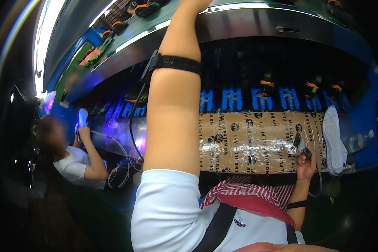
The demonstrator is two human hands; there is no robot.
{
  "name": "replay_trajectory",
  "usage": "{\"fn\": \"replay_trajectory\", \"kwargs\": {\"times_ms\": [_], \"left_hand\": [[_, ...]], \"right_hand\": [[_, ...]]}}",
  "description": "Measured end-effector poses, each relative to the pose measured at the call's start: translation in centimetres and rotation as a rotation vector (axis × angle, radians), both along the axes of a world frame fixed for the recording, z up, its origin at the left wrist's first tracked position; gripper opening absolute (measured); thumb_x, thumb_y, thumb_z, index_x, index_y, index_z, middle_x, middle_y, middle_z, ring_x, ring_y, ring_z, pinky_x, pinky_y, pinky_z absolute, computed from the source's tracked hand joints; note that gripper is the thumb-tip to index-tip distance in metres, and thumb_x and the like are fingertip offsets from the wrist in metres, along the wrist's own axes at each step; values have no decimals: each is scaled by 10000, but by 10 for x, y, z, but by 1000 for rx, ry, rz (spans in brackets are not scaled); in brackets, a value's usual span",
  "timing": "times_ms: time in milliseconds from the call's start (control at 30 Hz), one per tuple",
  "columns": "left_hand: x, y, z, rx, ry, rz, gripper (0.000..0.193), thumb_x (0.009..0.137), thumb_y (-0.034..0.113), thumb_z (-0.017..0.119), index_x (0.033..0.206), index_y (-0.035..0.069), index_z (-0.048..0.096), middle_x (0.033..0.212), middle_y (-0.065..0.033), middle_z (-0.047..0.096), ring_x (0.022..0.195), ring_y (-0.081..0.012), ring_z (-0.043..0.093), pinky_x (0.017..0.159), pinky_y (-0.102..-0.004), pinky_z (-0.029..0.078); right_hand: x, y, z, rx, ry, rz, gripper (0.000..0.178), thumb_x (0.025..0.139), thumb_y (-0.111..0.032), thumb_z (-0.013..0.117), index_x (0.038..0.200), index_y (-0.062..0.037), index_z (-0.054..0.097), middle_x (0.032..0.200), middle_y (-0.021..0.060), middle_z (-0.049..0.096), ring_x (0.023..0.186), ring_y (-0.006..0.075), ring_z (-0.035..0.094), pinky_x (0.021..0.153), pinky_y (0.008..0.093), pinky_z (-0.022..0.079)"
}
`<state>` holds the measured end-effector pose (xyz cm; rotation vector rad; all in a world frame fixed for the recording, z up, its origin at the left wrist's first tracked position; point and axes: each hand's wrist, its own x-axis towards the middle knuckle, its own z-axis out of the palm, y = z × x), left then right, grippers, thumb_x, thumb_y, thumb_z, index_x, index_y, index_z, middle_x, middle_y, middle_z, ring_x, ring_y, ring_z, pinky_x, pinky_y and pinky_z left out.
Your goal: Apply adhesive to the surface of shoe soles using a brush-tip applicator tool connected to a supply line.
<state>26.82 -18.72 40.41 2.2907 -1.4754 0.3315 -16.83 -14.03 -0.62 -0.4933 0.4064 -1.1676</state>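
L hand (196, 3) is up at the upper shelf (248, 26), fingers cut off so can't tell. Orange-trimmed shoes (267, 84) sit by blue holders (289, 99), can't tell what's done; R hand (305, 169) pinches a small brush-like tool (302, 145) over cardboard (239, 140), not on any shoe yet afaict.

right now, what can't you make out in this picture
- Head view: left grip, mostly cut off by the top edge.
- Head view: small dark-tipped item in the right grip, too small to identify.
- Head view: left end of the cardboard, hidden behind the left arm.
- Head view: co-worker's head, blurred.
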Motion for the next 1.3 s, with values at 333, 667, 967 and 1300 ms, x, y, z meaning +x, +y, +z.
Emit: {"fn": "replay_trajectory", "kwargs": {"times_ms": [333, 667, 967, 1300], "left_hand": [[20, -31, -12, -4, -156, -5, 504, 833, 452, 427, 1201, 124, 532, 1302, -122, 449, 1190, -292, 431, 982, -372, 347], [33, -20, -14, -277, -86, 157, 507, 766, 419, 502, 1175, 123, 545, 1243, -190, 480, 1145, -313, 472, 956, -408, 361], [178, 97, -16, -296, -35, 874, 764, 656, 358, 635, 1315, 172, 296, 1286, -265, 356, 1196, -388, 365, 961, -487, 306], [319, 184, -16, -405, -97, 1018, 716, 761, 353, 541, 1316, 104, 165, 1248, -455, 208, 1206, -500, 306, 907, -517, 387]], "right_hand": [[-3, 0, 1, 22, 11, -52, 386, 903, -321, 493, 1092, 15, 520, 709, 57, 506, 584, 102, 406, 505, 221, 325], [-2, -3, -4, 38, 36, -45, 381, 901, -316, 497, 1094, 11, 524, 714, 58, 511, 586, 102, 417, 504, 218, 324], [-2, -5, -5, 40, 93, -63, 363, 913, -299, 476, 1099, 10, 521, 706, 55, 512, 573, 97, 411, 490, 212, 329], [7, -8, 3, 46, 264, -134, 357, 923, -300, 465, 1089, 12, 517, 692, 41, 515, 561, 79, 431, 467, 193, 335]]}}
